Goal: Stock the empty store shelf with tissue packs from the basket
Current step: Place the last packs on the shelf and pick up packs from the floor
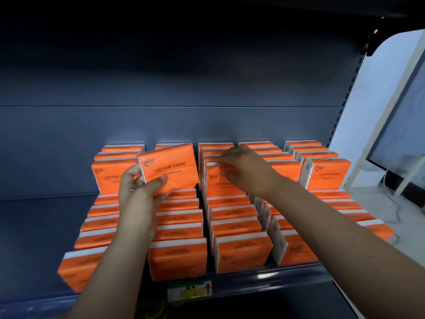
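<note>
Left forearm [110, 272] rises over the shelf [46, 226]; left hand [138, 194] grips a tilted tissue pack [170, 168] above the second column. Right hand [243, 168], palm down, arm outstretched, pinches the top edge of an upright pack [218, 184] in the third column.

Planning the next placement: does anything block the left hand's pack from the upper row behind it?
Nothing visible does. The held pack hangs right before that row; the right hand holds the neighbouring pack, aside.
</note>
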Demonstrator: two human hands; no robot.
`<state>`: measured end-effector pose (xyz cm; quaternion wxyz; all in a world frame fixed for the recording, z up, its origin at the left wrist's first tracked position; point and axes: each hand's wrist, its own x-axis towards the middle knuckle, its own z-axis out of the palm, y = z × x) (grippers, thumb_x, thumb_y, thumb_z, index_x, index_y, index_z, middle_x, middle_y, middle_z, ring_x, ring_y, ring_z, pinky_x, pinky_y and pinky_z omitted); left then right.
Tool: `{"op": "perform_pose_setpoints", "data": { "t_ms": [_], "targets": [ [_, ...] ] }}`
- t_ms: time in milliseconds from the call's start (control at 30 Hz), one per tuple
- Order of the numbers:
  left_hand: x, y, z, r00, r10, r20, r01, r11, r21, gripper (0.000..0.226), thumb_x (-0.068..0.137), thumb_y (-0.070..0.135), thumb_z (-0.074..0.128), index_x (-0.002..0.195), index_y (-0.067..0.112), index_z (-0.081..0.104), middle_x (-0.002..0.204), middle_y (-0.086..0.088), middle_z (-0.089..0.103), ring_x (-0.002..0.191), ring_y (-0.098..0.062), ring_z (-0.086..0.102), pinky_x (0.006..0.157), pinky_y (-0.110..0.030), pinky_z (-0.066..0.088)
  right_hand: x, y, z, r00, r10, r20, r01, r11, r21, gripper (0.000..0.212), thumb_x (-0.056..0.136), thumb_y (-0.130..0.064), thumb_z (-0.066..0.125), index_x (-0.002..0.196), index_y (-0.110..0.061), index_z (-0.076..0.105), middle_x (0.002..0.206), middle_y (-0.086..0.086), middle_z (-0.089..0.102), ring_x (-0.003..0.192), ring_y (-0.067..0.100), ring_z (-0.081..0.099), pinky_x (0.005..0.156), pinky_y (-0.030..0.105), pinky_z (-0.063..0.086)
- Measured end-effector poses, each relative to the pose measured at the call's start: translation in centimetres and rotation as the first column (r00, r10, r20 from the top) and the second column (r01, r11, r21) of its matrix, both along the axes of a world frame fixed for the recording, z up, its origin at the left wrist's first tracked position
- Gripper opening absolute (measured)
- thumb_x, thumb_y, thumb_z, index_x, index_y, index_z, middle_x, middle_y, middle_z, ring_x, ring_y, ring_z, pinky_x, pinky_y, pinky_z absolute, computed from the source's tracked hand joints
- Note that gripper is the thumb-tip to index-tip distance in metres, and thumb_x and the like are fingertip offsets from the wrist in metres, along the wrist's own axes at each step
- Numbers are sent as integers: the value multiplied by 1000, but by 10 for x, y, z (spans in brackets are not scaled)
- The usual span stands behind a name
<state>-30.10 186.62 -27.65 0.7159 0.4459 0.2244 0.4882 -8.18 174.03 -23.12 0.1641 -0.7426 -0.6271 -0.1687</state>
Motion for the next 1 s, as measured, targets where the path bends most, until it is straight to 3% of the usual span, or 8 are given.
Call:
{"op": "perform_pose_setpoints", "data": {
  "t_ms": [167,267,367,500,633,700,767,1000],
  "targets": [
    [-5,5,-2,998,-37,-49,37,999,11,48,94,-4,64,136,16,58,116,-2,77,112,-25,73,87,-41,60,-2,1,-10,994,-80,75,75,995,61,49,78,-20,59,125,-13,72,119,10,66,108,37,58,90,48,53],
    [-6,8,-4,996,-57,-63,57,998,3,43,96,0,62,136,17,58,125,-8,73,117,-29,70,94,-48,58,-15,-2,-14,993,-96,72,78,972,221,52,82,-23,63,131,-9,68,122,10,66,113,36,58,93,47,51],
    [-6,7,-5,995,-65,-72,66,998,14,41,98,-1,59,135,17,58,128,-11,71,117,-32,70,89,-49,60,-48,2,-19,992,-77,-100,109,920,378,40,92,-36,57,121,-15,74,110,3,72,107,30,61,93,42,47],
    [-7,7,-9,994,-21,-109,32,995,95,44,99,-2,60,134,24,52,122,-11,73,111,-31,72,95,-58,58,-87,13,-19,925,77,-371,75,923,377,20,94,-34,62,98,-18,72,87,-3,68,88,18,61,80,31,45],
    [-7,7,-12,971,112,-210,-41,948,315,42,98,2,65,130,25,51,118,-5,73,113,-20,70,102,-52,54,-101,21,-21,785,144,-602,161,891,424,19,92,-18,73,111,-23,73,95,-14,71,90,4,66,78,10,48],
    [-6,9,-14,944,212,-254,-90,903,419,38,97,6,68,128,25,57,120,8,69,113,-5,65,105,-46,53,-101,24,-27,771,111,-627,199,893,403,25,92,-13,72,115,-21,72,91,-20,66,86,3,64,74,1,43],
    [-5,14,-19,913,283,-294,-112,867,486,33,98,11,68,126,28,63,120,17,64,115,-4,61,107,-45,50,-101,26,-33,771,86,-631,201,907,370,30,92,-8,69,120,-20,71,92,-23,64,87,2,63,74,-2,40],
    [0,26,-26,863,276,-424,-15,852,524,40,91,46,59,130,40,66,129,6,64,126,-15,59,110,-46,48,-103,27,-45,749,104,-655,133,944,301,44,95,-10,60,136,-28,61,120,-17,70,112,2,63,97,23,52]
  ]
}}
